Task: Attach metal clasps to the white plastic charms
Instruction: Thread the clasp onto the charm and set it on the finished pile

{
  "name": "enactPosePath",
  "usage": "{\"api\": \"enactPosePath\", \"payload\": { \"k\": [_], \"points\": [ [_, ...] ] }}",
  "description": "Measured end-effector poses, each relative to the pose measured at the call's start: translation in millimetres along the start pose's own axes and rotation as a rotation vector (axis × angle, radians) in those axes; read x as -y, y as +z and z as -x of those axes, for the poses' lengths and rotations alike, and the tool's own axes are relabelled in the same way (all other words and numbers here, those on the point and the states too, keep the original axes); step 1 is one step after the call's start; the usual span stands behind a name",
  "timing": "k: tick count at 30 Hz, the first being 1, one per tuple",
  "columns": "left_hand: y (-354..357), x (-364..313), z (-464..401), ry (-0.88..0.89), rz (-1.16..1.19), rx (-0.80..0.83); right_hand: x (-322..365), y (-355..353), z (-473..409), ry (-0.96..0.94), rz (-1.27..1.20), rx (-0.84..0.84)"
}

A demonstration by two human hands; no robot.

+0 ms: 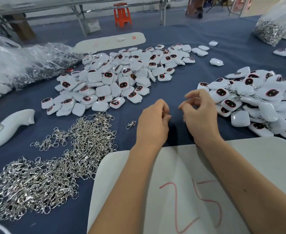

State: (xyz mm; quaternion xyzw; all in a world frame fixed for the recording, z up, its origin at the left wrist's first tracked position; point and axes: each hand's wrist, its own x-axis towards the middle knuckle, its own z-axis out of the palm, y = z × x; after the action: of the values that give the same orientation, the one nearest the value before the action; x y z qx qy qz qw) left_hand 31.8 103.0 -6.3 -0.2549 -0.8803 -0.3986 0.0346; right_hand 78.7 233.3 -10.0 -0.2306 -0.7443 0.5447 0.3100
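Head view, left to right: loose clasps [58, 166] heaped on the blue cloth [172, 78], plain charms [115, 78] piled beyond. Left hand [153, 122] curls, maybe pinching something small; I cannot tell what. Right hand [200, 112] hangs loosely curled, holding nothing. Finished charms [256, 102] lie right. Seemingly between pieces; next calls for picking a charm.

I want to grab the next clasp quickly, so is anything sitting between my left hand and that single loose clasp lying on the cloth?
Nothing visible does. The single clasp lies alone on bare blue cloth just left of the left hand, with the clasp pile farther left.
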Motion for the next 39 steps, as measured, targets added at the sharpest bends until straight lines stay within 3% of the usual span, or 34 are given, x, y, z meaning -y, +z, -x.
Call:
{"api": "enactPosePath", "payload": {
  "k": [4, 7, 16, 21, 31, 39],
  "points": [
    [-3.5, 0.3, -2.8, -0.153, 0.441, -0.166, 2.6, 1.7, 1.3, -0.124, 0.063, 0.290],
    [-3.9, 1.8, -1.4, -0.206, 0.503, -0.237, 3.9, 2.5, 3.8, -0.182, 0.046, 0.375],
    [-0.7, -2.6, 6.0, 0.100, 0.063, -0.311, 2.2, 3.8, 4.9, -0.229, 0.136, 0.266],
    [-2.2, 2.1, 1.8, 0.091, 0.127, -0.278, 5.4, 4.6, 7.7, -0.327, 0.154, 0.204],
    [-6.0, -1.9, 2.0, 0.022, 0.361, -0.173, 3.9, 3.1, 3.4, -0.232, 0.026, 0.260],
    [-5.1, -0.6, 1.9, 0.073, 0.368, -0.128, 2.0, 4.6, 6.5, -0.346, 0.174, 0.160]
  ]
}}
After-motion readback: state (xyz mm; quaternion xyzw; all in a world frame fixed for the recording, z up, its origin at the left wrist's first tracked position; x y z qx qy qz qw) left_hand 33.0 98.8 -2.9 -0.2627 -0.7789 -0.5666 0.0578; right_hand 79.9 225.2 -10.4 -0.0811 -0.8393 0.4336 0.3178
